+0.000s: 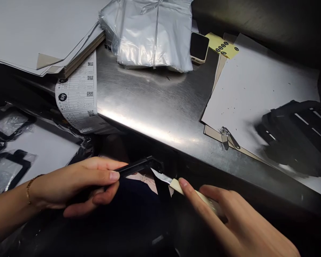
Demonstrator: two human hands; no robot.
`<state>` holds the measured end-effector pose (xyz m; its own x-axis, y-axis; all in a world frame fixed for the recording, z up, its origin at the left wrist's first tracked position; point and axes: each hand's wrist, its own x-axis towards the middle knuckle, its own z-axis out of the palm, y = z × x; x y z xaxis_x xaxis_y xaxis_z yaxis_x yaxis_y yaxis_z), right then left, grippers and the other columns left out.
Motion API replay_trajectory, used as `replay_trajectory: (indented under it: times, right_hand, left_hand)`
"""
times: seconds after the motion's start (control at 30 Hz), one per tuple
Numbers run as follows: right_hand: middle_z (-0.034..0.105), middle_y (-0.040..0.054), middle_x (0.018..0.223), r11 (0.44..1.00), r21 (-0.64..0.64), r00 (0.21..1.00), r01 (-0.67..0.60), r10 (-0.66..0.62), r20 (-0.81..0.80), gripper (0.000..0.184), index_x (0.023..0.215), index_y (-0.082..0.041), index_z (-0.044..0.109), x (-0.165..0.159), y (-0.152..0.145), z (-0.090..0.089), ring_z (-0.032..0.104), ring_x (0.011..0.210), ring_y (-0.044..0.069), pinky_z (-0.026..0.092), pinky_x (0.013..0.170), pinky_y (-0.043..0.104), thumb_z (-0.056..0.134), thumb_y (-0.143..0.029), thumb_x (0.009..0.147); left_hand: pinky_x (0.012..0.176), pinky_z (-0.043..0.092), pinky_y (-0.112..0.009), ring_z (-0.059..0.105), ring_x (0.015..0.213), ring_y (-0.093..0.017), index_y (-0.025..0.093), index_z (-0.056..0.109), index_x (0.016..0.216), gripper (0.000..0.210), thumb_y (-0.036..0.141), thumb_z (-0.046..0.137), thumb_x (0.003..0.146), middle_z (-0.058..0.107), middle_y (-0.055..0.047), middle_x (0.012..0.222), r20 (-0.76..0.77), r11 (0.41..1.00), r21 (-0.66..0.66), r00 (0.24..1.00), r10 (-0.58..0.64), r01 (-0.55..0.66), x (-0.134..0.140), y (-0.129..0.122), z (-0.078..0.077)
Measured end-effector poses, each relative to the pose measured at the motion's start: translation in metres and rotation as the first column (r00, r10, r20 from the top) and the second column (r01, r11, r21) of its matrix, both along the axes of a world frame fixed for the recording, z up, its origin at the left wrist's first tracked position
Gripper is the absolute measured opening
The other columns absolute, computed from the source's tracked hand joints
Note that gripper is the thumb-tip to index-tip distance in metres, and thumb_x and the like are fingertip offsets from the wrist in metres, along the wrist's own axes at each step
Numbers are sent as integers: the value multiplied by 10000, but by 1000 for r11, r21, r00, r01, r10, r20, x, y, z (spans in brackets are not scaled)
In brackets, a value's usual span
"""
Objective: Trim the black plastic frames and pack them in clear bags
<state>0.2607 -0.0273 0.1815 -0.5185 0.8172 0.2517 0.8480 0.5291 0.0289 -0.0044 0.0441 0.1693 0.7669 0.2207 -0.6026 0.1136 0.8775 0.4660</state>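
Observation:
Between thumb and fingers, my left hand (pixel 88 182) pinches a black plastic frame (pixel 139 167) by its left end. My right hand (pixel 224 210) is wrapped round the pale handle of a craft knife (pixel 178 185), index finger stretched along the top. The pointed blade lies close to the frame's right end; whether it touches, I cannot tell. Both hands are in front of the metal table's near edge. On the table to the right, a nail clipper (pixel 229 138) rests at the edge of a white sheet (pixel 230 96).
A bundle of clear plastic bags (pixel 155 35) lies at the back beside a small dark-screened device (pixel 199 47) and a yellow sticker sheet (pixel 222 45). Black plastic parts (pixel 299 132) are piled at right. Bagged black frames (pixel 9 167) lie at left, below stacked boards (pixel 77 57) and printed labels (pixel 79 103).

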Motion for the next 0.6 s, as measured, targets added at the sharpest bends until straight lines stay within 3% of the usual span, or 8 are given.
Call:
replay_trajectory:
  times: [0.13, 0.27, 0.4, 0.47, 0.6]
  right_hand:
    - [556, 127, 878, 995, -101, 998, -11, 4, -66, 450, 1205, -103, 539, 1, 1, -8, 543, 679, 181, 455, 539, 278, 269, -330, 925]
    - [576, 93, 889, 988, -149, 987, -34, 10, -162, 381, 1244, -185, 491, 1, 2, -16, 534, 686, 163, 443, 561, 265, 281, -206, 927]
    - [560, 32, 849, 990, -138, 978, 8, -36, -203, 337, 1170, -273, 534, 2, 7, -11, 539, 653, 124, 431, 548, 226, 325, -172, 927]
    - [568, 22, 863, 992, -88, 968, 87, -105, -227, 297, 1129, -254, 558, 7, 18, -8, 559, 664, 108, 442, 559, 203, 446, -120, 889]
    - [590, 68, 830, 965, 167, 973, 201, -176, -150, 210, 1054, -144, 615, 30, 61, -20, 559, 688, 140, 444, 570, 236, 537, -166, 861]
  left_hand:
    - [254, 149, -124, 292, 270, 1, 136, 552, 874, 268, 366, 415, 890, 434, 55, 563, 9, 1000, 0, 1000, 16, -16, -2, -1, -2]
    - [240, 154, -120, 292, 267, 1, 133, 561, 870, 278, 373, 421, 887, 449, 48, 574, 17, 999, -1, 999, 33, -32, -4, -2, -6]
    - [233, 160, -116, 285, 265, 4, 126, 556, 805, 295, 376, 422, 886, 455, 45, 573, 36, 1000, 9, 999, 25, -26, -4, -2, -8]
    - [243, 167, -105, 287, 270, 13, 125, 535, 733, 319, 368, 407, 894, 442, 48, 572, 28, 999, 7, 999, 41, -42, -4, -2, -8]
    - [258, 180, -92, 302, 277, 24, 124, 510, 686, 336, 362, 402, 898, 442, 48, 587, 6, 999, 27, 999, 34, -34, -4, -3, -8]
